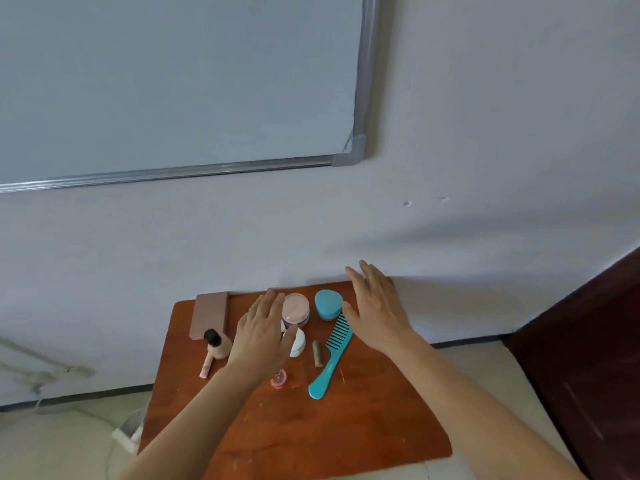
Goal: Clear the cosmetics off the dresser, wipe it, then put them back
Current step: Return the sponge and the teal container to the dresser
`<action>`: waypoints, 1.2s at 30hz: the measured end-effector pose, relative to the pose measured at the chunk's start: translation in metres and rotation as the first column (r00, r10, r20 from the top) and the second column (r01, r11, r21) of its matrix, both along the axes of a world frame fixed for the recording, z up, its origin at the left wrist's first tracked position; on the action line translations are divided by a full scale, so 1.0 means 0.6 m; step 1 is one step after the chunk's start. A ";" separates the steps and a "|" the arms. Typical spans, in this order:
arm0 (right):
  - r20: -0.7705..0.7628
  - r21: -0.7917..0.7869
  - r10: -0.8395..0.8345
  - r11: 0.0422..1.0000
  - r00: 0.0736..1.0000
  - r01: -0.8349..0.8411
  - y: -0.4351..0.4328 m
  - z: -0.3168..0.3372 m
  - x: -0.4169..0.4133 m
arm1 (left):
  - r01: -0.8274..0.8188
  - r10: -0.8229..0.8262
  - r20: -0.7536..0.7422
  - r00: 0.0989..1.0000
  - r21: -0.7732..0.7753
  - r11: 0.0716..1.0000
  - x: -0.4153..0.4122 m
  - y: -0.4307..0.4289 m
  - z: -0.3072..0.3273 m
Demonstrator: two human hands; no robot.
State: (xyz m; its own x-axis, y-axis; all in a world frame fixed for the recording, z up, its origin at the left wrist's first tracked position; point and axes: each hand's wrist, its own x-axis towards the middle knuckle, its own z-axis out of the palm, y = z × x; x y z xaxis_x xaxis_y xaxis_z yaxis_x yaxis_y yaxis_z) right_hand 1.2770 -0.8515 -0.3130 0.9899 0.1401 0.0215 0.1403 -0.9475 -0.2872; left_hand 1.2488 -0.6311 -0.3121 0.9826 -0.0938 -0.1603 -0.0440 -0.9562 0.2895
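- The counter is a small reddish-brown wooden top with pale scratches, pushed against a plain pale wall.
- The cosmetics sit on the far half of the counter. A brown flat case is at the back left corner, and a bottle with a black cap lies just in front of it with a pink tube beside it.
- A pink jar and a teal jar stand side by side near the wall.
- A white jar, a small olive stick and a small pink pot lie nearer the middle.
- A teal comb lies at a slant, its teeth end near the teal jar and its handle towards the person.
- The left hand is spread flat with straight fingers over the white and pink jars, hiding part of each. Whether it touches them cannot be told.
- The right hand is also spread and holds nothing, just right of the teal jar and the comb's teeth.
- A whiteboard with a metal frame hangs on the wall above.
- A dark brown door stands at the right, and a white power strip lies on the pale floor at the left.
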 end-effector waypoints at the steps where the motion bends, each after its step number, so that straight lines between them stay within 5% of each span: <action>1: -0.035 -0.003 -0.026 1.000 0.999 0.026 0.007 -0.011 0.023 | 0.038 -0.038 -0.029 0.999 0.005 0.999 0.033 0.007 -0.014; 11: -0.345 -0.013 -0.085 0.996 0.935 0.086 0.072 -0.173 0.117 | 0.280 -0.279 -0.253 0.926 -0.034 0.959 0.228 0.032 -0.171; 19: -0.209 0.085 -0.138 0.984 0.968 0.159 0.089 -0.218 0.120 | 0.200 -0.215 -0.179 0.960 -0.098 0.975 0.235 0.026 -0.212; 29: 0.043 0.238 -0.315 0.925 0.948 0.297 -0.010 -0.054 0.040 | 0.132 -0.078 0.164 0.983 -0.350 0.927 0.181 -0.028 -0.032; 36: 0.286 0.494 -0.507 0.805 0.813 0.328 -0.138 0.109 -0.079 | 0.286 -0.029 0.496 0.868 -0.450 0.846 0.084 -0.142 0.139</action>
State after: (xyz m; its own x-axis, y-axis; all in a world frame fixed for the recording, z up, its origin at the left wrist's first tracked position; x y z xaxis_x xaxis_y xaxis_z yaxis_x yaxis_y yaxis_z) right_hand 1.2296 -0.9346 -0.2478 0.8404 -0.3961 0.3699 -0.0590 -0.7453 -0.6641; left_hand 1.2993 -0.7165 -0.2288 0.8912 -0.1934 0.4104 -0.4290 -0.6534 0.6237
